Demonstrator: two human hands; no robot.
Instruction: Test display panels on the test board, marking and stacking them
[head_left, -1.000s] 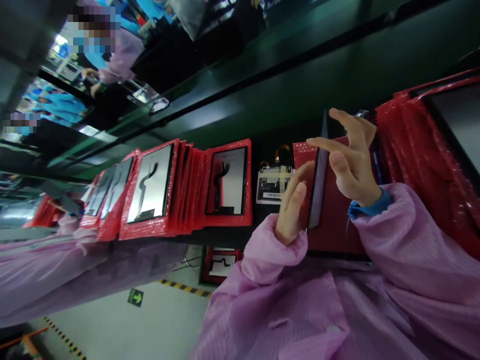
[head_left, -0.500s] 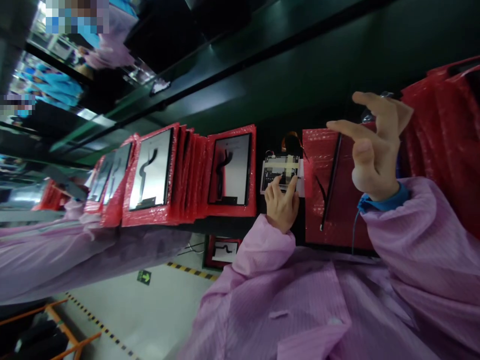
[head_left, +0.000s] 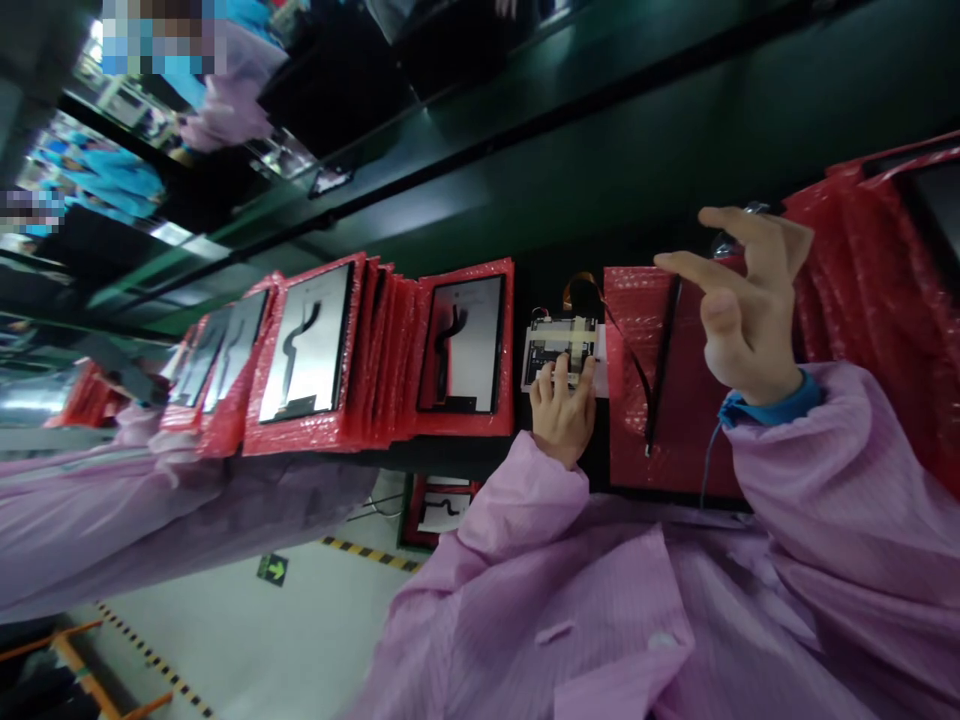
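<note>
My left hand (head_left: 561, 412) lies with stretched fingers on the lower edge of a small circuit board (head_left: 556, 340) that has pale tape strips across it. An orange ribbon cable (head_left: 579, 284) curves up behind the board. From there a thin black cable (head_left: 634, 352) runs right onto a dark flat panel (head_left: 694, 400), which rests on a red bubble-wrap sheet (head_left: 630, 290). Above this panel my right hand (head_left: 750, 310) is raised with its fingers apart and nothing visible in them. A blue wrist strap (head_left: 776, 402) circles that wrist.
Left of the board, a display panel (head_left: 476, 340) lies on red wrap, beside a stack of wrapped panels (head_left: 319, 350). More red wrapped panels (head_left: 862, 290) stand at the right. A co-worker's sleeve (head_left: 150, 520) reaches in from the left. A dark green ledge (head_left: 600, 130) runs behind.
My left fingers have drawn closer together on the board. The black cable lies slightly differently across the red sheet. My right hand stays raised, and the view has shifted a little.
</note>
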